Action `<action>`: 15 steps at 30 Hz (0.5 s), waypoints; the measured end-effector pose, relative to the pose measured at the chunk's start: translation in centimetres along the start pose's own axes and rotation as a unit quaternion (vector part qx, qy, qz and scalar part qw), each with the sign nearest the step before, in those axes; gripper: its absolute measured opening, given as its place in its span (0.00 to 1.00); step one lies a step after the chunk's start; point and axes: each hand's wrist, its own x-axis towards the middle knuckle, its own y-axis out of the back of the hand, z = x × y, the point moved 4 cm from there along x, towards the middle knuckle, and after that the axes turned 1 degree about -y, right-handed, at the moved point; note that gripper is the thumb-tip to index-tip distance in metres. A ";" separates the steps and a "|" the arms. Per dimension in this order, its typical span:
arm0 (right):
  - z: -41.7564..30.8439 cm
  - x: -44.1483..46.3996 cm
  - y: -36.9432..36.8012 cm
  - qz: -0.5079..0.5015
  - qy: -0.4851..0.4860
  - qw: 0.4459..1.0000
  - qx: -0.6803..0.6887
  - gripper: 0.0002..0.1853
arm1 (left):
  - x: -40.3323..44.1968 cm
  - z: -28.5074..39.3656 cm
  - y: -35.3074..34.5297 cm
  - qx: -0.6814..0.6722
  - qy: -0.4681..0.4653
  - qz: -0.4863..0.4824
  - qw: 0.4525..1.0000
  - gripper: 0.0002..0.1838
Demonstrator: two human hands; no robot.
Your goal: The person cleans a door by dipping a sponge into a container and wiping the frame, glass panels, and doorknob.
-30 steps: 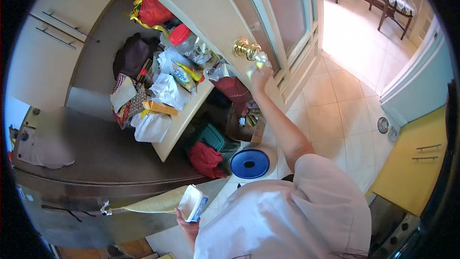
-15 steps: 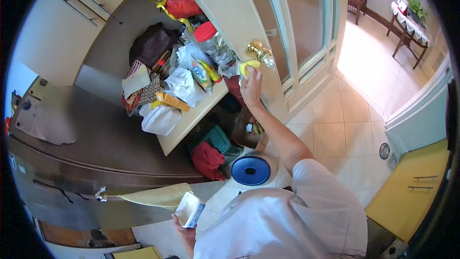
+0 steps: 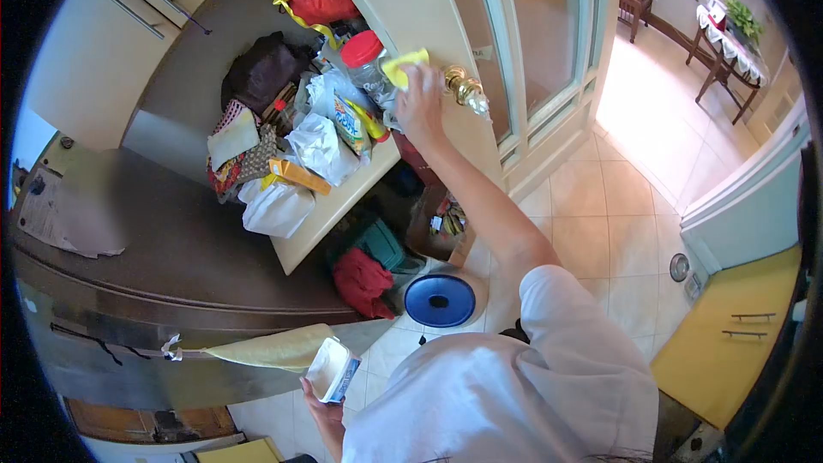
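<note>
My right hand (image 3: pixel 420 109) is stretched out to the white door (image 3: pixel 467 141), its fingers closed on a yellow sponge (image 3: pixel 405 68) that appears pressed to the door's face. Just right of the hand is the brass door knob (image 3: pixel 464 86) with a clear, faceted end. Low down, near my body, my left hand (image 3: pixel 321 411) grips an open white plastic tub (image 3: pixel 331 369) with blue print on its side. The tub is tilted and its pale inside shows; what it contains I cannot make out.
Left of the door, a shelf (image 3: pixel 296 250) carries bags, a red-lidded jar (image 3: pixel 362 50) and packets. Under it are a teal bin (image 3: pixel 377 243), a red cloth (image 3: pixel 362 281) and a cardboard box (image 3: pixel 454 244). A blue-lidded bin (image 3: pixel 439 301) stands on the tiled floor (image 3: pixel 583 240).
My right hand has moved left and up across the door with the sponge, away from below the knob. My left hand still holds the tub. The view has shifted slightly.
</note>
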 end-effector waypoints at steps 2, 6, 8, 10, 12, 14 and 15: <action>-1.9 3.6 0.7 0.017 -0.011 0.999 0.035 0.24 | 0.0 0.5 -0.7 0.000 -0.024 -0.022 0.999 0.30; 0.0 0.0 -0.7 0.008 -0.023 1.000 -0.003 0.22 | -0.1 0.8 -0.9 -0.010 0.005 0.026 1.000 0.30; 2.8 -5.5 -1.5 -0.044 -0.012 0.998 -0.052 0.22 | 0.0 1.0 -0.9 -0.019 -0.007 -0.015 1.000 0.30; 4.2 -8.2 -1.0 -0.032 -0.018 0.998 -0.045 0.22 | -0.3 1.0 -0.6 -0.013 -0.012 -0.037 0.999 0.30; 3.1 -6.8 -1.2 -0.031 -0.050 0.998 -0.025 0.23 | -0.7 1.4 -0.1 -0.014 -0.012 -0.016 1.000 0.31; 1.1 -3.3 -0.9 0.015 -0.048 0.999 0.002 0.23 | -0.5 1.4 0.4 -0.012 -0.005 0.004 1.000 0.32; -0.2 -1.7 -0.9 0.013 -0.049 0.999 0.001 0.23 | -0.4 1.4 0.7 -0.011 -0.009 0.000 1.000 0.32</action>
